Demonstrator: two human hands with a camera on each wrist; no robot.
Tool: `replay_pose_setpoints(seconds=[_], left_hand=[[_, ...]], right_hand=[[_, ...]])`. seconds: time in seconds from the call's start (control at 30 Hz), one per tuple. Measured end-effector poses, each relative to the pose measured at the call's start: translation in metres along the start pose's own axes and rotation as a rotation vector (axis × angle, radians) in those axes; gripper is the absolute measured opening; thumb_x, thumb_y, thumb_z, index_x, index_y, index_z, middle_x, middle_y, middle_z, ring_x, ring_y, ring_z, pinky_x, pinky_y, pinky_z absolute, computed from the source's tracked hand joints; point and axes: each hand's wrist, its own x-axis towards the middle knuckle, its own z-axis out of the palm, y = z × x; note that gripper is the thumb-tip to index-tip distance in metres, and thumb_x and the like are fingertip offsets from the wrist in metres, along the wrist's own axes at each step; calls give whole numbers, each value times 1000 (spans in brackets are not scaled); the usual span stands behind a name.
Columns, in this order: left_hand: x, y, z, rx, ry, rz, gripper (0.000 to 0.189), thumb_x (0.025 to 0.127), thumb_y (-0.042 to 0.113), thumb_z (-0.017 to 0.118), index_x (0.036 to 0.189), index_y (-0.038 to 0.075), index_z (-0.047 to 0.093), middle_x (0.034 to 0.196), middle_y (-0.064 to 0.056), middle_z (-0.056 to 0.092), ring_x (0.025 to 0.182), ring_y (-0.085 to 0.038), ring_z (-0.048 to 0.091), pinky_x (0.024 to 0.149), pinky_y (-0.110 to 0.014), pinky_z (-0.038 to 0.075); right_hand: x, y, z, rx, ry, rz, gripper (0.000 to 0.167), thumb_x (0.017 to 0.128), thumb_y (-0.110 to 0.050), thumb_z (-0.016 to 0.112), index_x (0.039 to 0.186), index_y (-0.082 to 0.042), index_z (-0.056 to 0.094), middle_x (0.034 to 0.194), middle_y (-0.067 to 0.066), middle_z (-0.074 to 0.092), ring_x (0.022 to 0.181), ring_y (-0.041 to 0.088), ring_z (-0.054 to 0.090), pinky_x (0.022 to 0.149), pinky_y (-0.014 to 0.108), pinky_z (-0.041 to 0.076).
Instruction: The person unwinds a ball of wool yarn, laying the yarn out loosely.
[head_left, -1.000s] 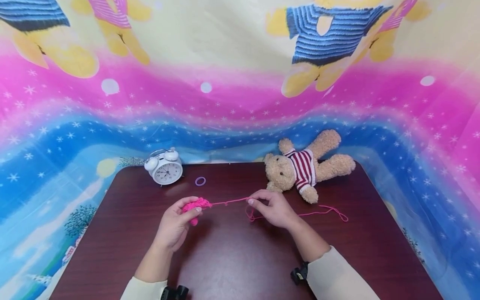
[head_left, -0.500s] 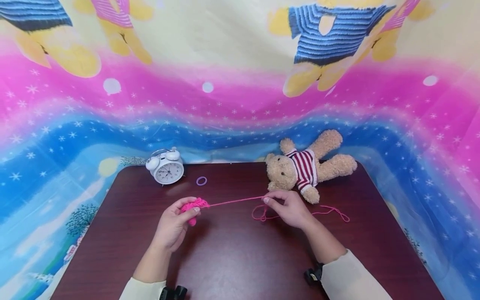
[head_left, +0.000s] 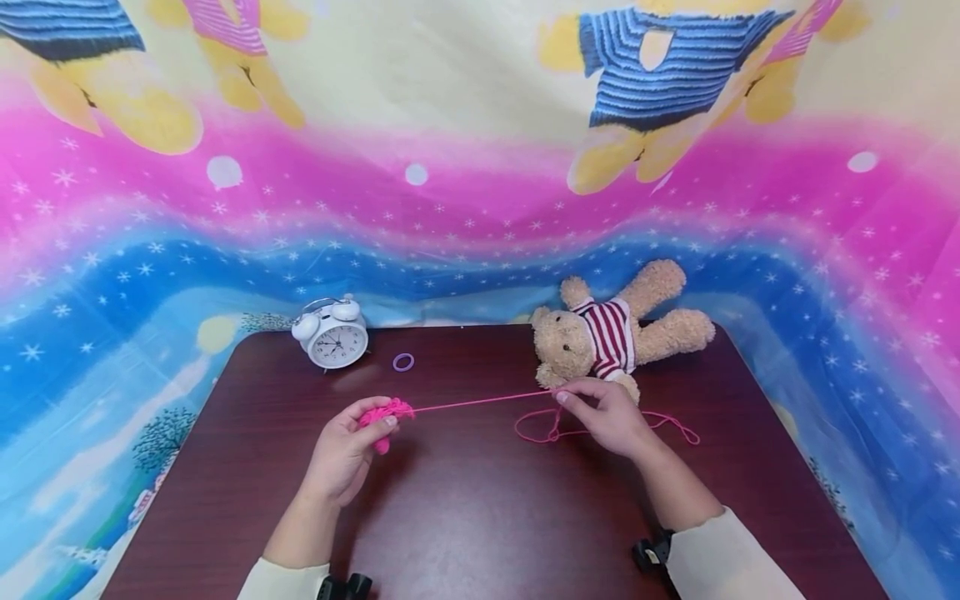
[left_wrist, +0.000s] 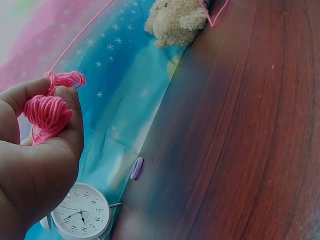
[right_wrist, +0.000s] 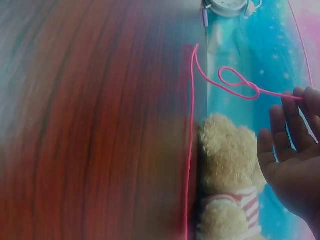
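My left hand (head_left: pixel 343 454) holds a small bundle of pink yarn (left_wrist: pixel 48 114) between thumb and fingers, above the table. From the bundle a strand (head_left: pixel 480 402) runs taut to my right hand (head_left: pixel 603 417), which pinches it between thumb and forefinger. In the right wrist view the other fingers (right_wrist: pixel 280 132) of that hand are spread, and the loose yarn tail (right_wrist: pixel 240 92) hangs from the pinch with a small loop in it. That tail lies on along the table, passing under my right hand and ending in a bend at the right.
A white twin-bell alarm clock (head_left: pixel 336 343) stands at the back left, with a purple ring (head_left: pixel 403 362) beside it. A teddy bear (head_left: pixel 611 337) in a striped shirt lies at the back right, close behind my right hand. Printed cloth (head_left: pixel 465 287) hangs behind the dark table (head_left: pixel 465 500).
My right hand has moved right, away from the left, drawing the strand out longer; its slack kinks have straightened. My left hand stays nearly still with the bundle.
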Motion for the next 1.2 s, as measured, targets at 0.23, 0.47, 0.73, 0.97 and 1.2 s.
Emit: replay_pose_setpoints(seconds=[0.23,0.47,0.73,0.97,1.2], left_hand=[[-1,0,-1,-43,7,9,35,95,4,74,127,-2,61,104,-3,77,83,-13,69,65,-20,55],[-1,-2,-5,-6,22,-3,36,95,8,75,127,-1,62,107,-3,77,90,-18,70,66,-20,55],[0,-3,-7,-19,19,-3,44,96,8,75,132,-8,56,110,-3,76,85,-13,71,64,-19,54],[-1,-4,-9,-17,23,1,45,96,8,74,132,-11,54,113,-7,74,85,-14,72,64,-20,54],[1,-5,-9,-31,25,1,36,97,6,73,126,-8,58,104,-6,74,76,-13,68,63,-21,54]], right_hand=[[-4,6,-14,-43,39,11,13,100,-25,72,107,-18,81,104,-5,76,101,14,68,90,35,56],[-8,11,-26,-83,76,52,17,99,-27,73,109,-16,81,108,-1,76,105,16,66,91,34,55],[-13,18,-39,-115,107,42,16,99,-25,73,109,-14,81,106,0,77,99,9,67,85,23,53],[-16,21,-51,-150,136,51,16,100,-25,72,107,-14,81,110,3,77,102,7,65,86,18,50],[-20,21,-61,-134,104,86,22,102,-28,69,111,-12,79,107,3,76,95,10,64,80,24,51]])
